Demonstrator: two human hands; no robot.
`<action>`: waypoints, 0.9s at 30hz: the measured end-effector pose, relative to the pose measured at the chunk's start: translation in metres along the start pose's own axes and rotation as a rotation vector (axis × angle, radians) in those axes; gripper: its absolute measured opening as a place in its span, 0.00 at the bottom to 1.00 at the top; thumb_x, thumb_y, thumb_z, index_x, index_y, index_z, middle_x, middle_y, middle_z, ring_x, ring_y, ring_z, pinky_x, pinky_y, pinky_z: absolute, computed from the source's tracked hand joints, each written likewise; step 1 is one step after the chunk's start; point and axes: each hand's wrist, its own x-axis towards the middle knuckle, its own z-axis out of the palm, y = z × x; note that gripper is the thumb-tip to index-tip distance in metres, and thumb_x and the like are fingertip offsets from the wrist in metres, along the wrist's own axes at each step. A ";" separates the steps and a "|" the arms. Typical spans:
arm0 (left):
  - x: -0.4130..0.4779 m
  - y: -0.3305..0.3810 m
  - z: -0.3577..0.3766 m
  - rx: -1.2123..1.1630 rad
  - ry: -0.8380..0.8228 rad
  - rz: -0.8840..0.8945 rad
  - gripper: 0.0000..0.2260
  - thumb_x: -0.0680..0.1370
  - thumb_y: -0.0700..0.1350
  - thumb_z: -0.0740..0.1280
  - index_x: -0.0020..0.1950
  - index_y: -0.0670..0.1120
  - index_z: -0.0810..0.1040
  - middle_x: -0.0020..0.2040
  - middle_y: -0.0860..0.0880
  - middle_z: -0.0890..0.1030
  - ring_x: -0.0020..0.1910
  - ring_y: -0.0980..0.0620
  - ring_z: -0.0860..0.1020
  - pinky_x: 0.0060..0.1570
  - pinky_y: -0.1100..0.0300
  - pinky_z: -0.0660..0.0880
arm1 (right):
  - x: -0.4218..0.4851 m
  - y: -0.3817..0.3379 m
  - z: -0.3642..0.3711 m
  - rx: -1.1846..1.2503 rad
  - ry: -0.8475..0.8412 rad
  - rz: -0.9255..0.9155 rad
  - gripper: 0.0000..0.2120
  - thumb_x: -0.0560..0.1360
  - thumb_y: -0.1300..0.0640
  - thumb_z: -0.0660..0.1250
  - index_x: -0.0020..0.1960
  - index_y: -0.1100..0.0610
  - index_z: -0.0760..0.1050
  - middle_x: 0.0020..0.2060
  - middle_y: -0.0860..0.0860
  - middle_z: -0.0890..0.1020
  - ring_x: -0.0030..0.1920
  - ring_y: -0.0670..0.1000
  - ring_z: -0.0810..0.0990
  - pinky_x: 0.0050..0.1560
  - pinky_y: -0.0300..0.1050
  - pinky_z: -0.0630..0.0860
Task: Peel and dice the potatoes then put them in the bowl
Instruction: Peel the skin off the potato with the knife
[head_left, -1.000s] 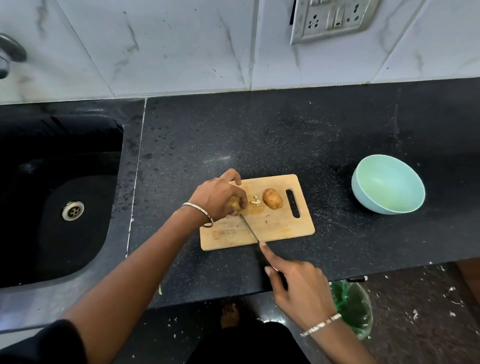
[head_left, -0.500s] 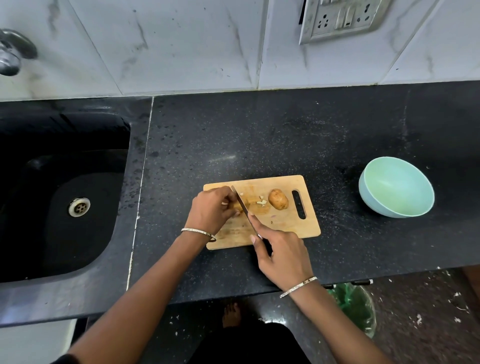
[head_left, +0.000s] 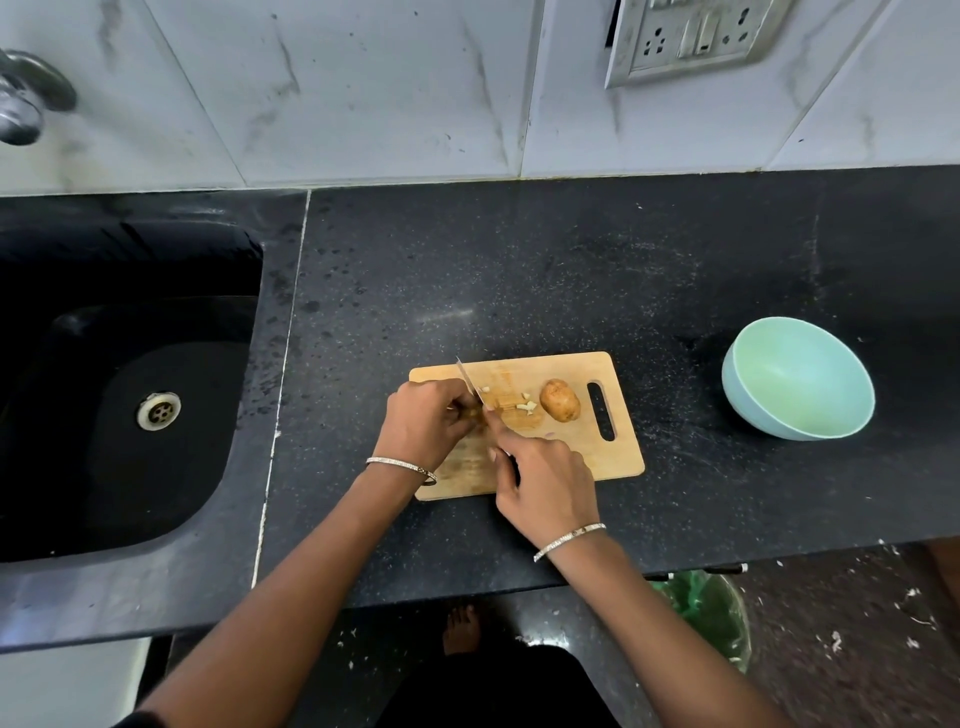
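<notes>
A wooden cutting board (head_left: 571, 452) lies on the black counter. My left hand (head_left: 423, 421) grips a potato (head_left: 474, 413) at the board's left end; the potato is mostly hidden under my fingers. My right hand (head_left: 545, 480) holds a knife (head_left: 470, 384) by its handle, index finger stretched along the blade. The blade lies right against the held potato, tip pointing away from me. A whole unpeeled potato (head_left: 559, 400) sits near the board's handle slot. A few pale cut bits (head_left: 524, 405) lie between the two potatoes. The pale green bowl (head_left: 797, 379) stands empty to the right.
A black sink (head_left: 130, 395) with a metal drain fills the left side, a tap (head_left: 26, 98) above it. A wall socket (head_left: 696, 36) is at top right. Below the counter edge stands a bin with a green liner (head_left: 711, 613), and my foot (head_left: 460, 629) is on the floor.
My right hand has moved from the counter's front edge onto the board, and the knife has swung up against the potato in my left hand. My left hand has stayed put.
</notes>
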 end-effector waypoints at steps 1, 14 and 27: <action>0.000 0.001 0.000 0.001 0.000 -0.001 0.05 0.69 0.45 0.76 0.41 0.51 0.82 0.38 0.55 0.84 0.39 0.52 0.82 0.43 0.52 0.80 | 0.001 -0.001 0.002 -0.002 -0.002 0.007 0.25 0.81 0.51 0.59 0.76 0.37 0.61 0.38 0.54 0.83 0.38 0.58 0.80 0.35 0.46 0.69; 0.000 0.004 -0.004 0.010 -0.008 -0.009 0.07 0.68 0.47 0.77 0.40 0.51 0.81 0.36 0.55 0.83 0.37 0.53 0.81 0.42 0.52 0.79 | -0.013 -0.001 0.014 -0.072 -0.040 0.093 0.29 0.81 0.50 0.58 0.77 0.35 0.53 0.40 0.55 0.83 0.41 0.59 0.82 0.37 0.49 0.75; -0.005 0.005 -0.003 -0.021 0.037 0.023 0.08 0.68 0.46 0.78 0.41 0.50 0.80 0.35 0.55 0.82 0.36 0.54 0.80 0.41 0.52 0.79 | -0.034 0.005 0.008 -0.090 -0.109 0.096 0.28 0.82 0.48 0.56 0.77 0.33 0.48 0.44 0.55 0.83 0.45 0.60 0.82 0.42 0.52 0.77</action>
